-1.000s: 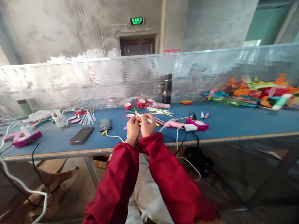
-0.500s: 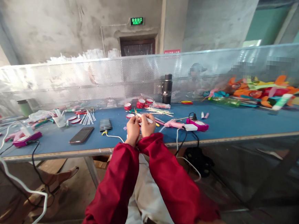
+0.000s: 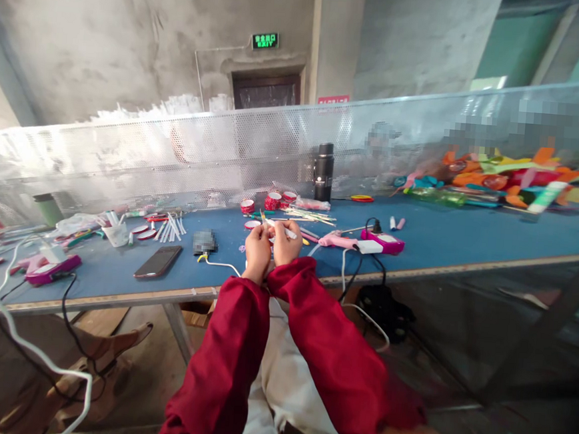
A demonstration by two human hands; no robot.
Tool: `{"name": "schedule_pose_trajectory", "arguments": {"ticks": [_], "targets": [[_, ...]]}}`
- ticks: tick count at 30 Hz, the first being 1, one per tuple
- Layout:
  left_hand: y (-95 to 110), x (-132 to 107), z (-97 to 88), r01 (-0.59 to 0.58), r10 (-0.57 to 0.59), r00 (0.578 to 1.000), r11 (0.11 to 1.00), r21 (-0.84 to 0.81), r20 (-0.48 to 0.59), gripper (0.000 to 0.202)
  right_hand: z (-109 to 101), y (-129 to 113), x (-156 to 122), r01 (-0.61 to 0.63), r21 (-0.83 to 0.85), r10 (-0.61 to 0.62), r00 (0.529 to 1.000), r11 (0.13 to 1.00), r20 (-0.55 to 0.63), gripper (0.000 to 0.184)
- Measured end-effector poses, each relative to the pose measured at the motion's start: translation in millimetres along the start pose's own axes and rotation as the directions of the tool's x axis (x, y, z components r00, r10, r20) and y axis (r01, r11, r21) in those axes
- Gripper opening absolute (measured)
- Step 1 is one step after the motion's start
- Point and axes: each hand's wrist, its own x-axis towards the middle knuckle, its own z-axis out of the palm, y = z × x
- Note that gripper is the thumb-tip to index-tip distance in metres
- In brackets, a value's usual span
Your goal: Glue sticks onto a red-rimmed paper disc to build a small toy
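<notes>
My left hand (image 3: pixel 258 249) and my right hand (image 3: pixel 286 245) meet just above the table's front edge, fingers closed and almost touching. A white pen-like stick (image 3: pixel 291 234) shows at the fingers of my right hand, which is shut on it. From the top of my left hand's fingers a thin pale yellowish tip (image 3: pixel 263 216) points up and away. Whether tip and stick are one piece I cannot tell. Right behind the hands lies a red-rimmed white disc (image 3: pixel 252 225). Red rolls (image 3: pixel 273 200) and pale thin sticks (image 3: pixel 309 215) are a little farther back.
On the blue table (image 3: pixel 219 221) at left are a phone (image 3: pixel 158 262), white sticks (image 3: pixel 171 228) and a white cup (image 3: pixel 116 233). To the right are a pink glue gun (image 3: pixel 336 239) and a purple power strip (image 3: pixel 388 243). A black bottle (image 3: pixel 324 173) stands behind. Cables hang off the edge.
Almost nothing differs. Both hands stay in the same place, with only a slight shift of the fingers and the white stick.
</notes>
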Motion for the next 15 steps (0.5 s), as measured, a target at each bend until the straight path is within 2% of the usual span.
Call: {"name": "schedule_pose_trajectory", "arguments": {"ticks": [7, 15], "targets": [[-0.3, -0.3, -0.3, 0.0, 0.0, 1.0, 1.0, 0.004, 0.002, 0.028, -1.4, 3.3, 1.5, 0.011, -0.009, -0.011, 0.999, 1.0, 0.032, 0.019], [3.1, -1.0, -0.7, 0.004, -0.004, 1.0, 1.0, 0.002, 0.0, 0.027, -0.5, 0.0, 0.3, 0.013, -0.017, -0.013, 1.0, 1.0, -0.001, 0.017]]}}
